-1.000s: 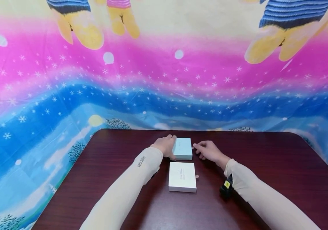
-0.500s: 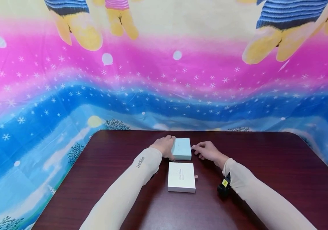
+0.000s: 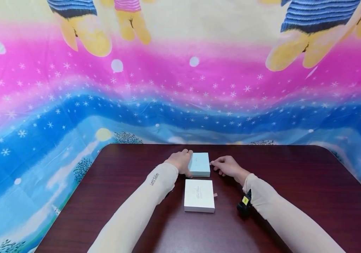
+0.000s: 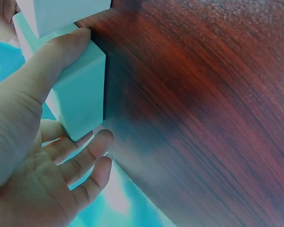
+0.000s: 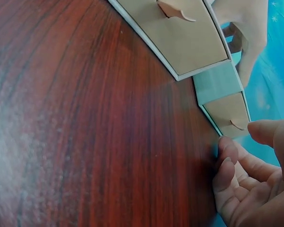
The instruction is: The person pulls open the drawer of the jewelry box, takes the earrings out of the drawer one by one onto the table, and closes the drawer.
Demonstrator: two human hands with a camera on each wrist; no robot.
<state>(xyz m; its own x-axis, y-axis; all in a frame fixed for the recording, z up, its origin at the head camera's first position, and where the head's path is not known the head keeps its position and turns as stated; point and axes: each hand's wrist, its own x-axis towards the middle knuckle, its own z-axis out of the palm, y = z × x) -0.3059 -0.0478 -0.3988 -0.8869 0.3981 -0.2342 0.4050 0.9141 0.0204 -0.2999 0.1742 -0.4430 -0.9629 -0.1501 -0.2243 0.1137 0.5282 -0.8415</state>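
My left hand (image 3: pixel 180 161) grips a pale mint box (image 3: pixel 200 163) at its left end; in the left wrist view the thumb lies along one side of the box (image 4: pixel 83 94) and the fingers are at the opposite side. The right wrist view shows the box's tan drawer front (image 5: pixel 225 113) closed, with a small ribbon tab (image 5: pixel 236 125). Beside that tab is my right hand (image 5: pixel 270 189), thumb tip near it and fingers loosely bent, thumb and forefinger apart. A white box (image 3: pixel 199 196) lies on the near side of the mint one, its pinkish tab (image 3: pixel 215 194) pointing right.
Both boxes lie on a dark red-brown wooden table (image 3: pixel 136 225). A colourful cloth (image 3: pixel 168 88) with snowflakes hangs behind the table and along its left side. A black device (image 3: pixel 244 205) is strapped under my right wrist.
The whole head view has shifted slightly. My right wrist has turned a little, with its fingertips staying beside the mint box's tab; my left hand keeps its grip.
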